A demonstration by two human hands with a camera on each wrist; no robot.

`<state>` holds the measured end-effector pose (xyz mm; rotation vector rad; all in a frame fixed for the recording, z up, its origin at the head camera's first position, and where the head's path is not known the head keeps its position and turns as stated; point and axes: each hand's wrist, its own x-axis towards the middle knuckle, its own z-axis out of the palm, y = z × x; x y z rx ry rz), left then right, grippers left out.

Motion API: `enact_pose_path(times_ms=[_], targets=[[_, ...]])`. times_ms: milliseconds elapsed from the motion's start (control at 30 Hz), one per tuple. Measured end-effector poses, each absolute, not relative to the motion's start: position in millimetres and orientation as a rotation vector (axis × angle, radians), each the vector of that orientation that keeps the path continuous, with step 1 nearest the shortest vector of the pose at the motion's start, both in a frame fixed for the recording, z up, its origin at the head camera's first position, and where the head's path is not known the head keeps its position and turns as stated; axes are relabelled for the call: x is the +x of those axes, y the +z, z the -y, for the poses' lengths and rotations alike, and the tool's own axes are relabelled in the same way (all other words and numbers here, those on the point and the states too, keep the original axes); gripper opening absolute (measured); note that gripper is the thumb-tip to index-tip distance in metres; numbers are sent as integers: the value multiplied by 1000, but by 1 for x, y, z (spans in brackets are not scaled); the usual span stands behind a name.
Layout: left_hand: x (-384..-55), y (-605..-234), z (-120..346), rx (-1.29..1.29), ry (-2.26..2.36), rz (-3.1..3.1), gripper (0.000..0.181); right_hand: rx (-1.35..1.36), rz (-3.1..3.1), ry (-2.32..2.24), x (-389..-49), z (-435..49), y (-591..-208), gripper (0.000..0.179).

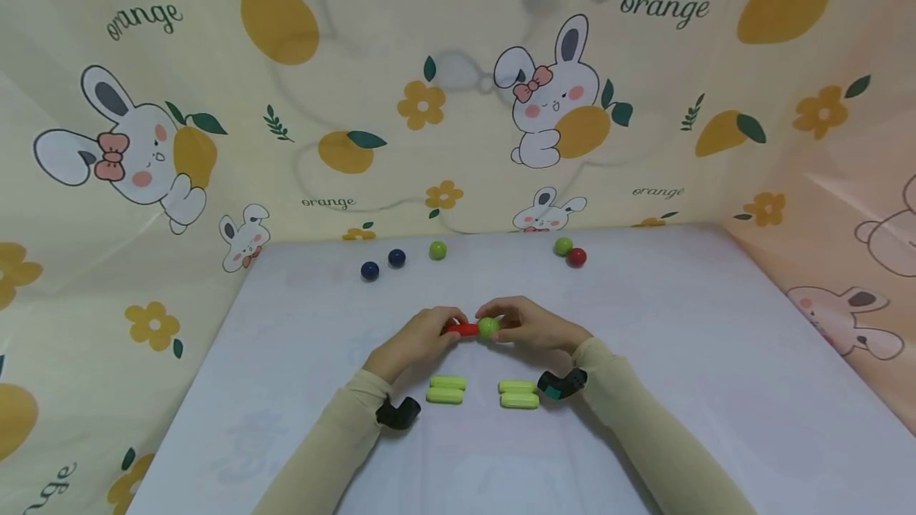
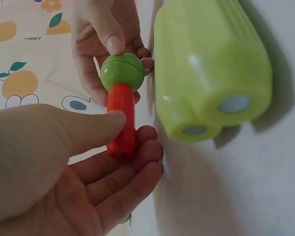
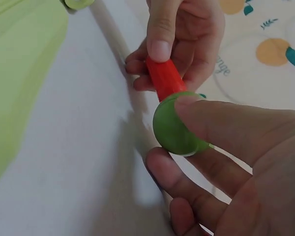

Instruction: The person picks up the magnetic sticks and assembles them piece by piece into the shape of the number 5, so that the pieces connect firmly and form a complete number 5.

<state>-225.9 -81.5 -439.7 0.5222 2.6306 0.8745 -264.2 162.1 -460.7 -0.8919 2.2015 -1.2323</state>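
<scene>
My left hand (image 1: 422, 338) pinches a red magnetic rod (image 2: 121, 105) between thumb and fingers. A green ball (image 1: 488, 328) sits against the rod's right end, touching it, and my right hand (image 1: 533, 324) grips this ball by thumb and fingertips. In the left wrist view the ball (image 2: 122, 71) shows a seam line around it. The right wrist view shows the thumb lying over the green ball (image 3: 176, 125), with the red rod (image 3: 165, 79) running from it to the left hand's fingers.
Nearer the body lie two pairs of light green rods, one at left (image 1: 446, 389) and one at right (image 1: 518, 394), with metal discs in their ends. Toward the back wall are dark blue balls (image 1: 370, 270), a green ball (image 1: 438, 249), another green ball (image 1: 563, 245) and a red ball (image 1: 576, 257).
</scene>
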Motion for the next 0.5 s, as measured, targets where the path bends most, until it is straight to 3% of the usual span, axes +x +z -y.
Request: enact_pose_path(times_ms=[500], targets=[[-227, -442, 82, 508, 890, -2631, 24, -897, -2242, -1230, -264, -159, -459, 36]])
